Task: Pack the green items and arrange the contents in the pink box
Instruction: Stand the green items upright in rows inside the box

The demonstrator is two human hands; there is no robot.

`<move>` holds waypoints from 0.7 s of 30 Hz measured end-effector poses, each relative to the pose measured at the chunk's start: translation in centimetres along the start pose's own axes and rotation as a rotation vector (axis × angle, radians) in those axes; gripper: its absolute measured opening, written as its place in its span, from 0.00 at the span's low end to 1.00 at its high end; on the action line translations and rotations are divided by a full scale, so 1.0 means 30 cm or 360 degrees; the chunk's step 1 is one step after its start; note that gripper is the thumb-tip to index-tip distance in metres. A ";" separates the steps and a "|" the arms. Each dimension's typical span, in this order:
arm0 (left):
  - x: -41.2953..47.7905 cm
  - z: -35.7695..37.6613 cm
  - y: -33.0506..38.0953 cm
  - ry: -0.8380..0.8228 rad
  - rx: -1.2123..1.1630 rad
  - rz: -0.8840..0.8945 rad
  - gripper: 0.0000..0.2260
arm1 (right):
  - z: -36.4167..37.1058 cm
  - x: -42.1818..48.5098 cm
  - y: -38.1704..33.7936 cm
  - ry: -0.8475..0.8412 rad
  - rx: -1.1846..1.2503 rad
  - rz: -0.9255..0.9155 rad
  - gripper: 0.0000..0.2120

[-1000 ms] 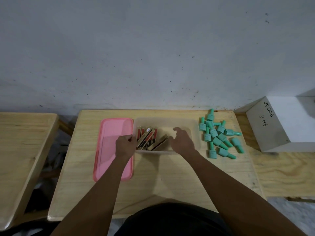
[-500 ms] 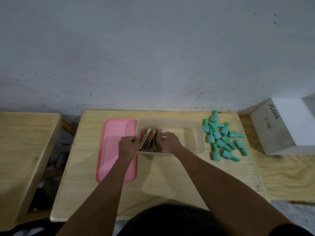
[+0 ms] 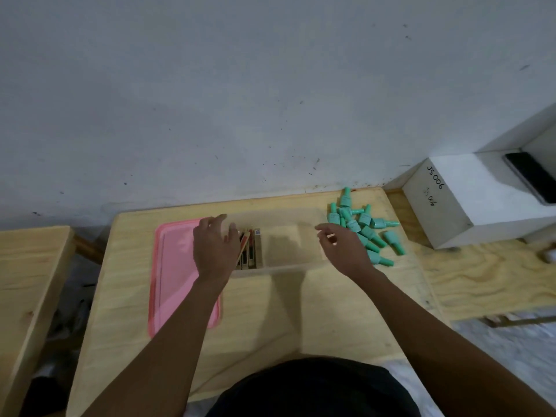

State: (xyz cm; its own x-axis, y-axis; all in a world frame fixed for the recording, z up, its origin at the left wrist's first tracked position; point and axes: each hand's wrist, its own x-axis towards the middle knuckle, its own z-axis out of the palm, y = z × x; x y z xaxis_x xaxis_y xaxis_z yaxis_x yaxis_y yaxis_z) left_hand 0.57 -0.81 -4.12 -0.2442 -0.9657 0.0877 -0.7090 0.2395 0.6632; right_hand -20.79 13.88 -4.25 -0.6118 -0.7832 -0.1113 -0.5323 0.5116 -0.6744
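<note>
Both hands hold nothing. Left hand is spread, its fingers against the flat packs that stand on edge at the left end of the clear box. Right hand is loosely curled and empty above the right end of the box, just beside the green bottles, which all lie in a heap on the table, none packed. The pink lid lies left of the box. If the left hand lets go, the packs may fall over and fill the free space. Round bottles may also roll off the table when the heap is disturbed.
</note>
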 end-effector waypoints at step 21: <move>-0.299 0.641 0.539 -0.1166 0.0224 -0.0259 0.26 | -0.256 0.002 0.598 -0.0337 -0.0533 0.0321 0.13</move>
State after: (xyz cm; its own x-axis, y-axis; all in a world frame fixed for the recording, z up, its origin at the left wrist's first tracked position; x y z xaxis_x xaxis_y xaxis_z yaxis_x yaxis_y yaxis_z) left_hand -21.44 13.65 -8.48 -0.4712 -0.6885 -0.5513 -0.8394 0.1580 0.5201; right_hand -34.87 25.74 -10.75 -0.6080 -0.6933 -0.3869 -0.5962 0.7205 -0.3540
